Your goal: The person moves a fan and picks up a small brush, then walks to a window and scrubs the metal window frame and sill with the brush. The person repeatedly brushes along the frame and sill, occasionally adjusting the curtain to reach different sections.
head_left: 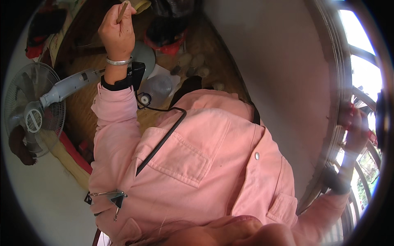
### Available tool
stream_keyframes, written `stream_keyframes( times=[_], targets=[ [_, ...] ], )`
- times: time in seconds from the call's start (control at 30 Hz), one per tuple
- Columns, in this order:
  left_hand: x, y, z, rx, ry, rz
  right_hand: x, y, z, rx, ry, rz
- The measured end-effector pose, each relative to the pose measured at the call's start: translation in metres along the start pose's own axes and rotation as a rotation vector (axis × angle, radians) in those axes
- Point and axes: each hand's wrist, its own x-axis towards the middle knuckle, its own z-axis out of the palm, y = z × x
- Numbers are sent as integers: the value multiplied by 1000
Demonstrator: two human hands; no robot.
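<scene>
Raised at the top, my left hand [118, 30] has its fingers closed on a curved yellowish band [142, 6]. A narrow brown piece [122, 13] stands out between the same fingers. Whether these are two parts of one ring cannot be told. A silver bangle [119, 61] and a black strapped device [137, 74] sit on that wrist. Far to the right, my right hand [358, 129] is up against the window bars, blurred by motion. Something red [349, 117] shows at its fingers, too smeared to name.
A standing fan [33, 119] is at the left. On the wooden floor are a clear plastic container [158, 88], a red bag with dark contents [167, 46] and several pale round things [198, 60]. A plain wall [262, 61] runs beside the barred window [361, 37]. A black cable [164, 137] crosses my jacket.
</scene>
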Motion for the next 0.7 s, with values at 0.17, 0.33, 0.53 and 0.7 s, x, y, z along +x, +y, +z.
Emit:
stream_keyframes(
  times=[0.17,0.33,0.53,0.7],
  targets=[
    [2,4,-4,22,27,2,69,-22,30,-101,-50,-457],
    [-2,28,-10,3,27,39,116,-74,86,182,-17,-598],
    [11,58,1,4,-1,174,112,-81,22,-74,-70,-610],
    [12,74,-7,-100,-87,134,44,-93,-7,77,-5,-372]
  ],
)
